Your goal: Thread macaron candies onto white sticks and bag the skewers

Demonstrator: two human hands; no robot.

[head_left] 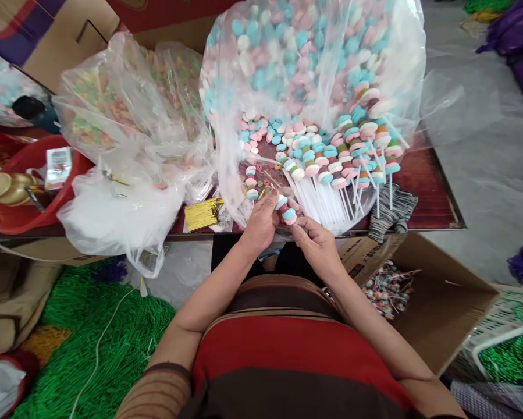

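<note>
Between the fingertips of both hands is a short candy skewer [289, 214] of blue, white and pink marshmallow discs with a dark red piece among them. My left hand [262, 222] pinches its left side, and my right hand [317, 241] grips its lower right end. Just beyond my left hand lies another short candy stack [251, 183], with small ring candies [261, 181] beside it. White sticks [320, 202] lie in a row past my right hand. Finished-looking candy skewers [361, 142] are piled above the sticks.
A big clear bag of marshmallows [283, 64] covers the table's back. A bag of ring candies [108, 99] stands left, near gold twist ties [200, 215] and a red basin [34, 218]. A striped glove [392, 209] lies right, above a cardboard box [440, 297] of wrapped candies.
</note>
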